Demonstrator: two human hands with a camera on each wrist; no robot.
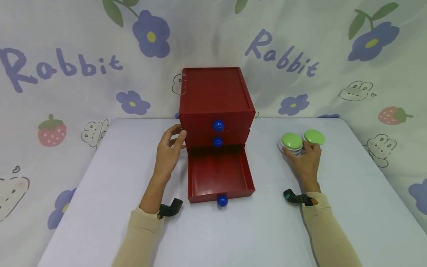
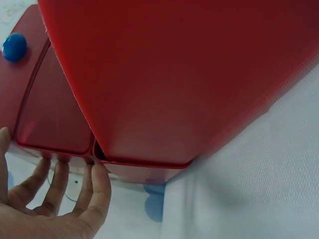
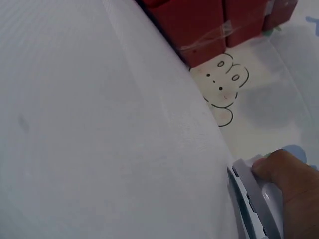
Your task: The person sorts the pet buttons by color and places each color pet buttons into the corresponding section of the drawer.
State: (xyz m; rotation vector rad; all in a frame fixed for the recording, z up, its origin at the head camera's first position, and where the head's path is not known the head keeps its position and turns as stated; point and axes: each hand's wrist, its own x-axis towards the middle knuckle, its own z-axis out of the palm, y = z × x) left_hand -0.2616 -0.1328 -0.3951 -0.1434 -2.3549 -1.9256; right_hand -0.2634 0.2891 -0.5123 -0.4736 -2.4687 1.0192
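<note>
A red cabinet [image 1: 217,91] of stacked drawers with blue knobs stands in the middle of the table. Its bottom drawer [image 1: 217,174] is pulled out and has nothing in it. My left hand [image 1: 169,152] is at the cabinet's left side, fingers spread against the wall in the left wrist view. On the right, my right hand [image 1: 305,163] grips a round white button with a green dome [image 1: 291,141] by its rim, thumb on the near left edge. A second green-domed button [image 1: 314,137] sits just behind the fingers. Whether the gripped button touches the table, I cannot tell.
The white table [image 1: 110,222] backs onto a cloth [image 1: 213,37] printed with flowers, rabbits and strawberries. The drawer's front knob [image 1: 222,201] juts toward me between my forearms. Each wrist wears a black camera mount [image 1: 171,208].
</note>
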